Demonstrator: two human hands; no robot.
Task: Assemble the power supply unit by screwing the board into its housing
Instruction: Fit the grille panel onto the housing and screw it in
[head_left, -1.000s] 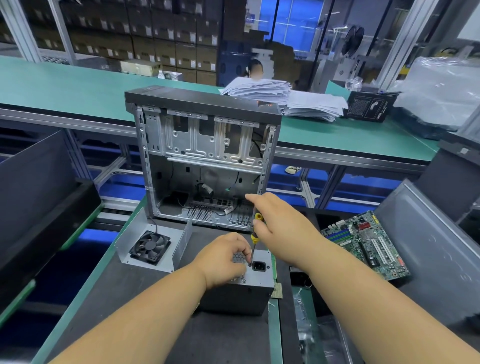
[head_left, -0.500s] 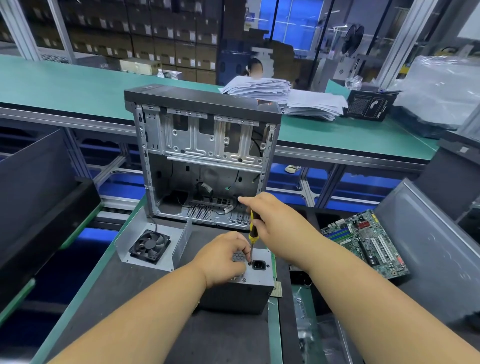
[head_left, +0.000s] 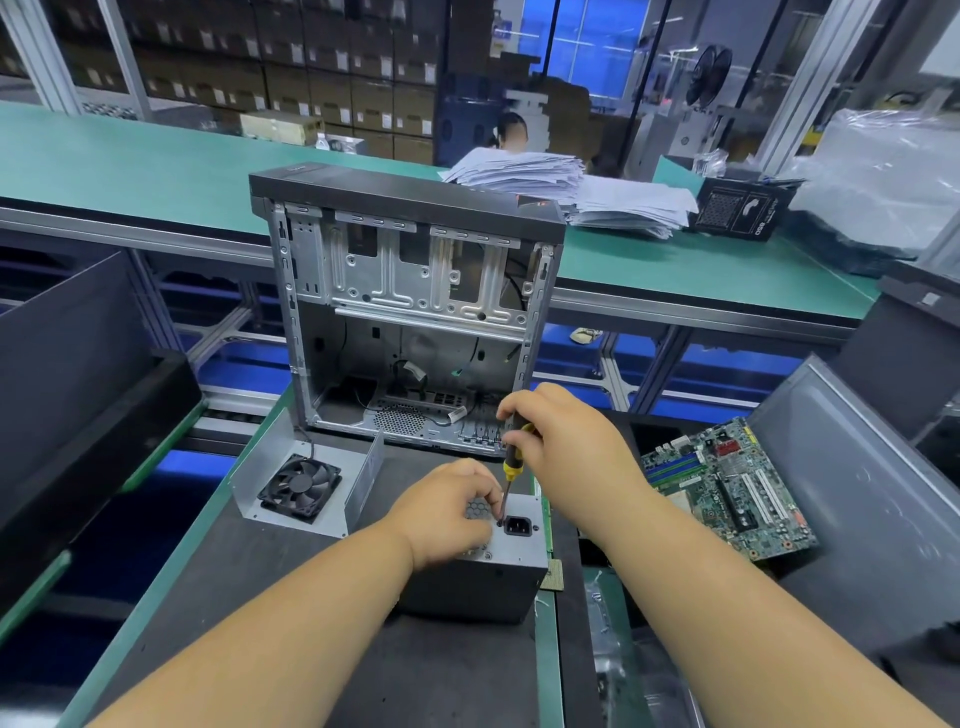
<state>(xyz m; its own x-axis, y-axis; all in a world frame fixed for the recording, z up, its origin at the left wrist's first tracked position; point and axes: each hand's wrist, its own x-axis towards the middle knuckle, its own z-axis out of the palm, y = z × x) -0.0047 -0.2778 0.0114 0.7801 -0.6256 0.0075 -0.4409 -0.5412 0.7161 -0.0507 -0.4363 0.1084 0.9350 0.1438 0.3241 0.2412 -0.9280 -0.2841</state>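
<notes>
Two hands: right hand (head_left: 566, 447) grips one screwdriver (head_left: 511, 470); left hand (head_left: 447, 514) fingers curl on one power supply (head_left: 514, 551).

The black box (head_left: 740, 210) far back on the green table (head_left: 156, 166), at about one o'clock, has white marks on its side. They look like "089" turned upside down, but the print is too small to be sure. No other words can be read.
</notes>
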